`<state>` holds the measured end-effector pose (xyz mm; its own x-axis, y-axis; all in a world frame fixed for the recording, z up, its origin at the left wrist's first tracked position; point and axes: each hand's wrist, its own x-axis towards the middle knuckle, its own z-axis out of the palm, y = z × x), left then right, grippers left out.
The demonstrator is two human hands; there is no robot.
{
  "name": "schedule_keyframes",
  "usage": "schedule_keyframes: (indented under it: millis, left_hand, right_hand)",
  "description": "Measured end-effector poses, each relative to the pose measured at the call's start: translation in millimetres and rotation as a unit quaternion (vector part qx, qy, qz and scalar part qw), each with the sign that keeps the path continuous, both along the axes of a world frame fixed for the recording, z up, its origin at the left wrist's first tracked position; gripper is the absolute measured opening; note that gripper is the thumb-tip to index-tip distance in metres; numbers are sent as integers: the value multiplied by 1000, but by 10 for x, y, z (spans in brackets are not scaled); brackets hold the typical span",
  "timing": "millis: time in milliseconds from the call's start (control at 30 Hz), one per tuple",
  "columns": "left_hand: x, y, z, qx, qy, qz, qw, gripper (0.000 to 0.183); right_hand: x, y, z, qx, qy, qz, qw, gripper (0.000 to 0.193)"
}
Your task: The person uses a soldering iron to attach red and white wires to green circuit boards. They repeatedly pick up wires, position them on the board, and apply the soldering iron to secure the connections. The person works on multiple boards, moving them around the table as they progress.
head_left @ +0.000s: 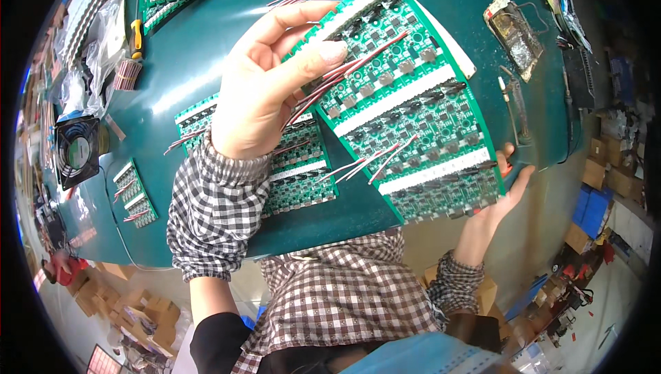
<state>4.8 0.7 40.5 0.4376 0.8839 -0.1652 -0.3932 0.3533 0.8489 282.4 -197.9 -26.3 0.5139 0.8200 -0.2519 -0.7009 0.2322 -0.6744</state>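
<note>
Above table (175, 60), left fingers (317, 58) pinching circuit board (406, 109) — right fingers (521, 178) at its edge, grip hidden

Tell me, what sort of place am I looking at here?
Probably an electronics workshop or small assembly shop. A large green circuit board with loose wires is held up over more boards on the table, and a yellow-handled screwdriver lies nearby.
</note>
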Motion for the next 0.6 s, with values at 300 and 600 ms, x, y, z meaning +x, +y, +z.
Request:
schedule_keyframes:
  millis: [300, 600]
  left_hand:
    - [-39, -29, -11, 41, 26, 22, 999, 43]
    - [-9, -20, -23, 48, 43, 19, 998, 42]
  right_hand:
    - [7, -20, -28, 1, -30, 14, 999, 50]
    - [17, -15, -6, 23, 5, 24, 999, 50]
